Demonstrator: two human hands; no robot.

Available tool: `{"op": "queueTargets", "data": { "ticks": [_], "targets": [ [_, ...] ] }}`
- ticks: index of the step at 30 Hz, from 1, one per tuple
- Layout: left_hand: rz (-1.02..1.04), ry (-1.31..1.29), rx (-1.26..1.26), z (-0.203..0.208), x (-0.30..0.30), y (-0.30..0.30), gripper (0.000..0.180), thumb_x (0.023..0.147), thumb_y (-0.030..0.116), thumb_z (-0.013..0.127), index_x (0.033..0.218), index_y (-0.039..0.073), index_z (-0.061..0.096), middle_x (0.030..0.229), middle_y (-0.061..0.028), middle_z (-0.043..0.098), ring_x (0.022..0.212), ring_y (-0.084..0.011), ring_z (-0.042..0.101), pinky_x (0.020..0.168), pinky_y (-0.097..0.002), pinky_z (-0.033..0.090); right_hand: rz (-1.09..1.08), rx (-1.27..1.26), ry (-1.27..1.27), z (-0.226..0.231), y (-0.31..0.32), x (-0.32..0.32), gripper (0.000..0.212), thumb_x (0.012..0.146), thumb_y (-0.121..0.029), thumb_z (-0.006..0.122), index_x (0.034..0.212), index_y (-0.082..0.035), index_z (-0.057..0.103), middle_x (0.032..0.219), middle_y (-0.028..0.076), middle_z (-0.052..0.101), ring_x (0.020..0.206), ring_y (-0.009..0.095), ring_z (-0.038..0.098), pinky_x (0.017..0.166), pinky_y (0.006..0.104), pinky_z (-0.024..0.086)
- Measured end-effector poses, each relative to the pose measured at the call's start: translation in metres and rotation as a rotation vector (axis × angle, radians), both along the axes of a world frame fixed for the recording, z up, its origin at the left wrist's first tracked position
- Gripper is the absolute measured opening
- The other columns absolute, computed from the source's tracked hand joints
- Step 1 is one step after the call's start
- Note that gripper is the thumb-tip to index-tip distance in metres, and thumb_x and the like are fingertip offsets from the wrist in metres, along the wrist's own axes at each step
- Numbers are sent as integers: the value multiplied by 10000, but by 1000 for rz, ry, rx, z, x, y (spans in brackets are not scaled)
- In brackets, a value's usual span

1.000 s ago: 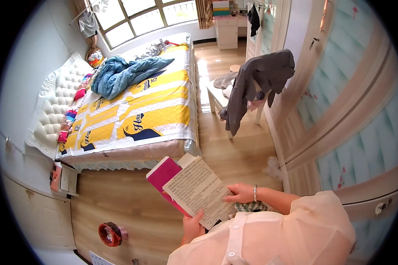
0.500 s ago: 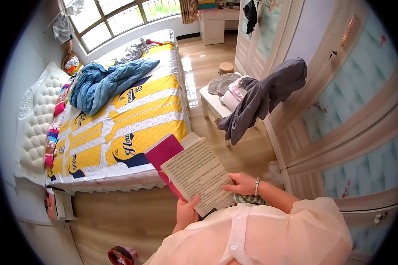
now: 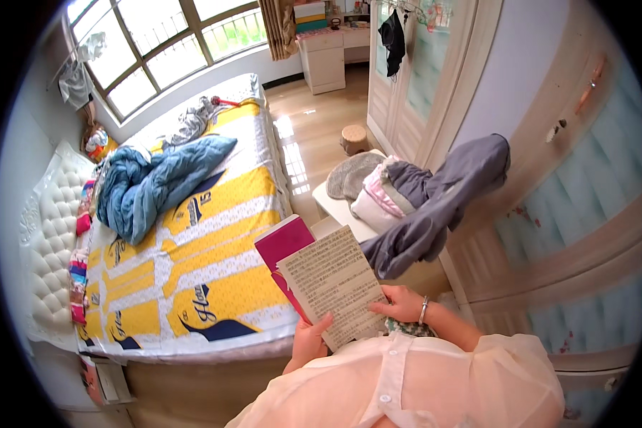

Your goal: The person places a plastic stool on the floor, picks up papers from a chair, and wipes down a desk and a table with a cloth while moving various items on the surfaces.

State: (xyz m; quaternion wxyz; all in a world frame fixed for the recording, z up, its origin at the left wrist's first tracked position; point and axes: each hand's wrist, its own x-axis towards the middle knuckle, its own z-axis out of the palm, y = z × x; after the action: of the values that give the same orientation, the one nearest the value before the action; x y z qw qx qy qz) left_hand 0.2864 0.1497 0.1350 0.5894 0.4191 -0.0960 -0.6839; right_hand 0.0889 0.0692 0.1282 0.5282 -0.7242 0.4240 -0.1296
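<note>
An open book (image 3: 334, 285) with a magenta cover and a page of dense print is held in front of my body. My left hand (image 3: 310, 338) grips its lower left edge, thumb on the page and fingers mostly hidden behind it. My right hand (image 3: 402, 305) pinches the right edge near the lower corner, thumb lying over the paper. A silver bracelet (image 3: 424, 311) circles my right wrist. Beneath that hand shows a bit of green and white patterned cloth (image 3: 410, 328); what it belongs to is hidden.
A bed (image 3: 214, 299) with a yellow and white cover and a crumpled blue quilt (image 3: 146, 189) stands to the left. Ahead on the right, a white seat (image 3: 328, 207) bears grey trousers (image 3: 435, 221) and other clothes. Wardrobe doors (image 3: 549, 221) line the right; a round stool (image 3: 354, 138) stands farther off.
My view has shifted, so the bed and the clothes-laden seat appear lower and nearer. The book stays open in both hands, slightly farther right in the picture.
</note>
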Motion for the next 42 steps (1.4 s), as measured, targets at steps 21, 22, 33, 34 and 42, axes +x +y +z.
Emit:
{"op": "queueTargets", "data": {
  "ticks": [21, 22, 33, 34, 42],
  "targets": [
    [-586, -40, 138, 2, 39, -443, 327, 738, -12, 523, 1058, 24, 465, 1018, -85, 529, 925, -189, 500, 803, -327, 392, -714, -7, 64, -2, -310, 39, 353, 709, -279, 581, 944, -40, 469, 800, 152, 587, 737, 313, 567, 628, 362, 450],
    [-644, -32, 165, -1, 50, -472, 334, 737, -20, 520, 1061, 42, 465, 1017, -86, 528, 919, -193, 506, 789, -337, 405, -773, -10, 86, -7, -329, 51, 351, 708, -276, 582, 942, -39, 470, 805, 152, 588, 744, 306, 570, 630, 359, 450],
    [-831, 78, 198, -1, 160, -672, 336, 744, -11, 507, 1076, 4, 457, 1030, -89, 525, 926, -186, 499, 824, -315, 378, -891, 135, -21, 2, -497, 169, 324, 730, -174, 579, 941, 32, 445, 864, 151, 584, 770, 196, 583, 670, 280, 443],
    [-827, 85, 199, -1, 165, -680, 336, 744, -11, 507, 1076, 4, 457, 1030, -89, 525, 926, -186, 499, 824, -315, 378, -887, 143, -42, 3, -505, 173, 326, 730, -171, 579, 946, 32, 445, 868, 149, 584, 770, 195, 583, 670, 278, 443],
    [-735, 72, 107, 11, 197, -702, 328, 753, 1, 509, 1075, 17, 453, 1048, -92, 513, 943, -194, 492, 833, -338, 382, -746, 35, -16, -1, -547, 188, 338, 737, -176, 568, 974, 23, 436, 834, 146, 592, 739, 179, 588, 638, 274, 450]
  ]
}}
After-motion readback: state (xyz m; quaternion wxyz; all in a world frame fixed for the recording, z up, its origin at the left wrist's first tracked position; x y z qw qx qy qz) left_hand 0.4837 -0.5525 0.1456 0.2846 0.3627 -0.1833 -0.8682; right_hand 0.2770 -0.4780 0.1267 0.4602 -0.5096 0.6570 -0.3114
